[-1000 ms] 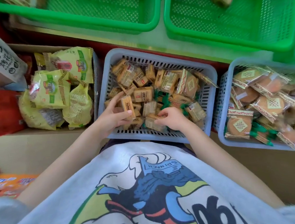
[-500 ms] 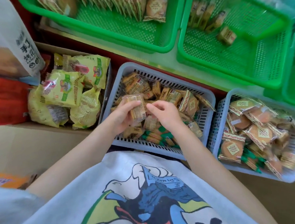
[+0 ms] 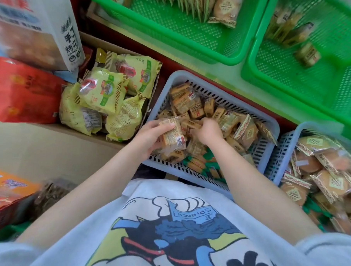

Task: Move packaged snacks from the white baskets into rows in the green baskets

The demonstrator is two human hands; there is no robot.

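A person's left hand (image 3: 148, 138) grips a stack of small tan wrapped snack packets (image 3: 171, 134) above the pale blue-white slotted plastic basket (image 3: 268, 126), while the right hand (image 3: 207, 131), fingers curled, digs among loose packets inside it. Two green mesh plastic baskets (image 3: 223, 56) sit beyond, holding upright rows.

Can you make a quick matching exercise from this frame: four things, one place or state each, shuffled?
Things:
1. left hand
2. right hand
3. round cakes
4. yellow bags

States:
A. in the cardboard box left of the white baskets
B. grips a stack of small snack packs
C. fill the right white basket
D. reaches into the pile in the middle white basket

Pairs: 1-B, 2-D, 3-C, 4-A
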